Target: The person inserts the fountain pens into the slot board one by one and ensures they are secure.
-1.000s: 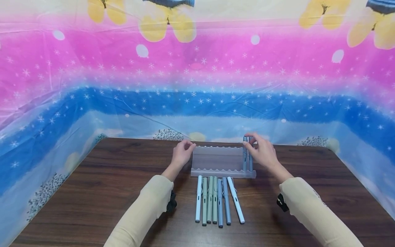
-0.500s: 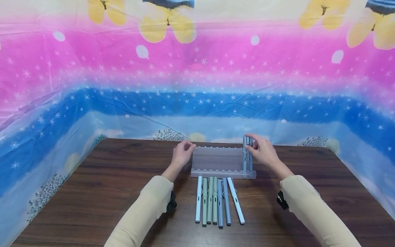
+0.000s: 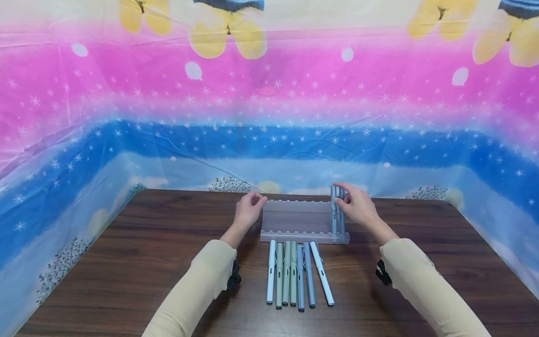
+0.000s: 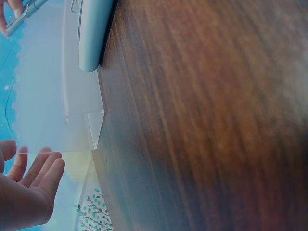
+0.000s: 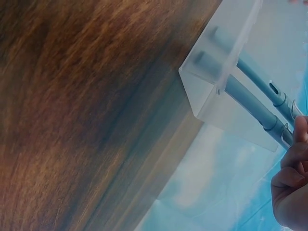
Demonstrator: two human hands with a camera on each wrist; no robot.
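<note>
A clear, scalloped pen rack (image 3: pixel 296 217) stands near the back of the table. My left hand (image 3: pixel 249 209) pinches its upper left edge; in the left wrist view that hand (image 4: pixel 33 187) has thumb and fingers on either side of the clear sheet. Two blue-grey pens stand in the rack's right end. My right hand (image 3: pixel 358 203) holds the inner pen (image 3: pixel 334 217) near its cap top between thumb and index finger. The outer pen (image 3: pixel 342 222) stands beside it, partly behind the fingers. In the right wrist view, both lower ends sit inside the rack's front trough (image 5: pixel 211 82).
Several pens lie on the brown table (image 3: pixel 168 262) before the rack: a pale blue pen (image 3: pixel 271 271) at the left, green pens (image 3: pixel 286 274), darker blue pens (image 3: pixel 301 276) and a slanted white-blue pen (image 3: pixel 322 276). A patterned cloth (image 3: pixel 269 140) hangs behind the table.
My right thumb has come down slightly along the pen, and the pen's top has shifted a little to the left. My left hand stays at the rack's edge.
</note>
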